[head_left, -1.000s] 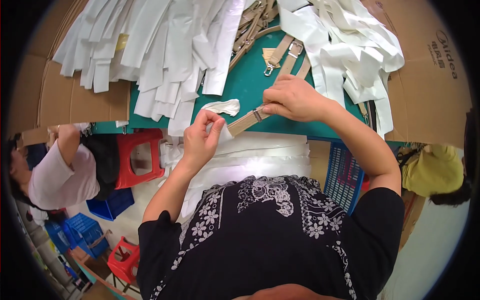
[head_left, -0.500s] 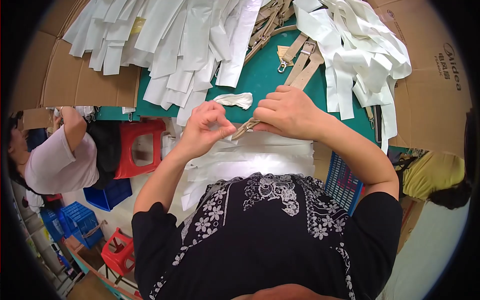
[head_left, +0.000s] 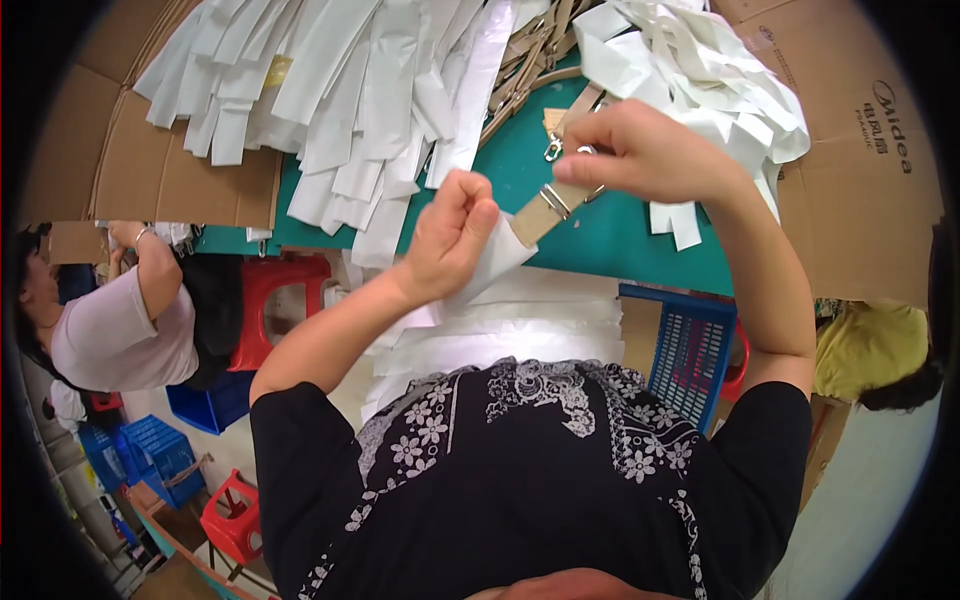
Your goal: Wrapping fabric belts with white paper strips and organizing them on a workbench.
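Note:
A beige strap (head_left: pixel 537 220) with silver metal fittings stretches between my hands over the near edge of the green table (head_left: pixel 610 240). Its lower left end meets a white sleeve-like strip (head_left: pixel 492 266), apparently slipped inside it. My left hand (head_left: pixel 452 238) is closed on that strip, thumb against the curled fingers. At the upper right, my right hand (head_left: pixel 645 150) grips the strap near its metal hardware, fingers bent. The exact grip there is partly hidden. Just left of the right fingers lies a silver snap hook (head_left: pixel 553 148) beside a small tan tag (head_left: pixel 551 119).
White strips (head_left: pixel 340 90) pile at the far left, and crumpled white ones (head_left: pixel 700 80) at the far right. Between them lie more beige straps (head_left: pixel 530 50). Cardboard boxes (head_left: pixel 850 200) flank the table. White strips (head_left: pixel 540 320) cover my lap, beside a blue basket (head_left: pixel 690 350). Other people sit on both sides.
My hands have moved apart, the right one up and to the right. The strap's end and fittings now show between them, with the white strip at its end. The small white cloth is out of sight.

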`<state>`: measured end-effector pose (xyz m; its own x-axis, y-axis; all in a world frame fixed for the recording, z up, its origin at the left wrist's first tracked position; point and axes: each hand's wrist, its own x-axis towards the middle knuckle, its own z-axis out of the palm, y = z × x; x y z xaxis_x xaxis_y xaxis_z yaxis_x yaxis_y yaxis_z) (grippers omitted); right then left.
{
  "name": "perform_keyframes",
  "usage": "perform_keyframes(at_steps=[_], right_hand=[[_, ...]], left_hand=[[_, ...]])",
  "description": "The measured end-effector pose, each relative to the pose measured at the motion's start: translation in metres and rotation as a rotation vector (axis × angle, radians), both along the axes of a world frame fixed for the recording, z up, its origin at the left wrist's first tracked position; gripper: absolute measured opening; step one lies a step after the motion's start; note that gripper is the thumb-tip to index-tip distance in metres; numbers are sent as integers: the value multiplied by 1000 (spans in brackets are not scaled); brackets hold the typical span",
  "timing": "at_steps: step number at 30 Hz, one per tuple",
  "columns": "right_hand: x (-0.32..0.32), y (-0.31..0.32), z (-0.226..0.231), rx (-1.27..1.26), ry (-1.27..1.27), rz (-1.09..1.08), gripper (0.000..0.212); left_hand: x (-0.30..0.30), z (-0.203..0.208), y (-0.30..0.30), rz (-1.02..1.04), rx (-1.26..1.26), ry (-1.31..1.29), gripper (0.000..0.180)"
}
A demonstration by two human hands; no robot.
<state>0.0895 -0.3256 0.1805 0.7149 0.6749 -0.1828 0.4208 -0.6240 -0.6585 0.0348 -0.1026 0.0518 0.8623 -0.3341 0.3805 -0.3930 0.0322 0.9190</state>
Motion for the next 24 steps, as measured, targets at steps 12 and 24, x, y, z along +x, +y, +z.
perform_keyframes(at_steps=[12,24], right_hand=[[-29,-13,-22,-121,-308,85,23],[-28,-12,-15,14,-1036,457,10]], left_hand=[[6,5,-21,-303,-138,434,15],[15,0,-12,-353,-89,397,16]])
